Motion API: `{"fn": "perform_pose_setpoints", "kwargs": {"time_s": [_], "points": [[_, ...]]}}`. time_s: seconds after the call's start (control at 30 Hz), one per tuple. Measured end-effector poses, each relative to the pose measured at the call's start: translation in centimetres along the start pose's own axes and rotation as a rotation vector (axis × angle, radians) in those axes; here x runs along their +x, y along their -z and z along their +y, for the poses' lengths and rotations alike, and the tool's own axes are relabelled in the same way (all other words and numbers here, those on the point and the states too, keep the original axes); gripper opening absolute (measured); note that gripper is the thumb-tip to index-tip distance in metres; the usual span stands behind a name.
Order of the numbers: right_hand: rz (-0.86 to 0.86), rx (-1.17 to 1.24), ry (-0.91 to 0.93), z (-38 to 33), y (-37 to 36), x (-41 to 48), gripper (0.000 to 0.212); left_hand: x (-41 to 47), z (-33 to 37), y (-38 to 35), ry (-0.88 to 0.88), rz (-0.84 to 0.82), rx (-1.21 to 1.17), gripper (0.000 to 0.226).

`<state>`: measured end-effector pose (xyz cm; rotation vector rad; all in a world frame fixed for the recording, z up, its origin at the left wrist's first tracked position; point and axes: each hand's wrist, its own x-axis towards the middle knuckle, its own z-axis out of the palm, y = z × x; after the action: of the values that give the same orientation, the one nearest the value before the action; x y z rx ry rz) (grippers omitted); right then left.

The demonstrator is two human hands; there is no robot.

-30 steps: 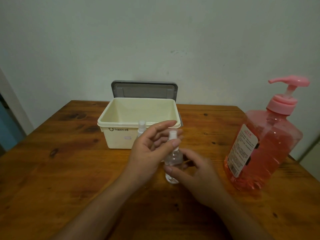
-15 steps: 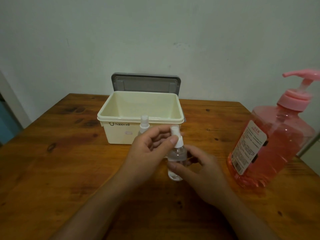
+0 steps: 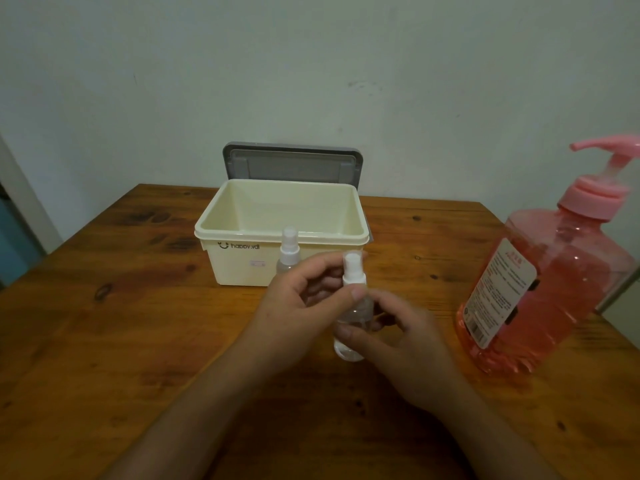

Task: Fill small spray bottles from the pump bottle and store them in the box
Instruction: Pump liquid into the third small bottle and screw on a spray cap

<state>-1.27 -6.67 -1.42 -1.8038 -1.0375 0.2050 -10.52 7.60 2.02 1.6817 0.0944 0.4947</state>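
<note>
A small clear spray bottle (image 3: 351, 327) with a white spray top stands on the table in front of me. My left hand (image 3: 298, 306) pinches its white top between thumb and fingers. My right hand (image 3: 401, 344) grips the bottle's clear body from the right. A second small spray bottle (image 3: 288, 252) stands just behind my left hand, against the front of the cream box (image 3: 239, 265). The box is open and I see nothing inside. The big pink pump bottle (image 3: 547, 285) stands at the right, spout pointing left.
The box's grey lid (image 3: 292, 164) stands upright behind it against the pale wall. The wooden table (image 3: 104, 341) has bare surface to the left and in front of me. Its right edge runs close behind the pump bottle.
The view has shifted left, so the pump bottle sits further right in frame. My hands have stayed on the small bottle, the left fingers closing more tightly around the white top.
</note>
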Motion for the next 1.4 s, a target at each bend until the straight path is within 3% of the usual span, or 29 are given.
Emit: {"fn": "perform_pose_setpoints", "kwargs": {"time_s": [0.73,0.93,1.2,1.4], "points": [[-0.034,0.013,0.027,0.3,-0.2,0.0,0.039,-0.5,0.8,-0.2,0.012,-0.07,-0.054,0.038],[-0.04,0.018,0.058,0.2,-0.3,0.0,0.036,-0.2,0.7,-0.3,0.036,-0.004,-0.079,0.028],[-0.059,0.115,0.046,-0.4,0.0,-0.1,0.027,-0.2,0.7,0.0,0.033,-0.025,-0.103,0.038],[-0.059,0.118,0.035,-0.3,-0.1,-0.1,0.035,-0.5,1.0,-0.4,0.03,-0.052,-0.103,0.038]]}}
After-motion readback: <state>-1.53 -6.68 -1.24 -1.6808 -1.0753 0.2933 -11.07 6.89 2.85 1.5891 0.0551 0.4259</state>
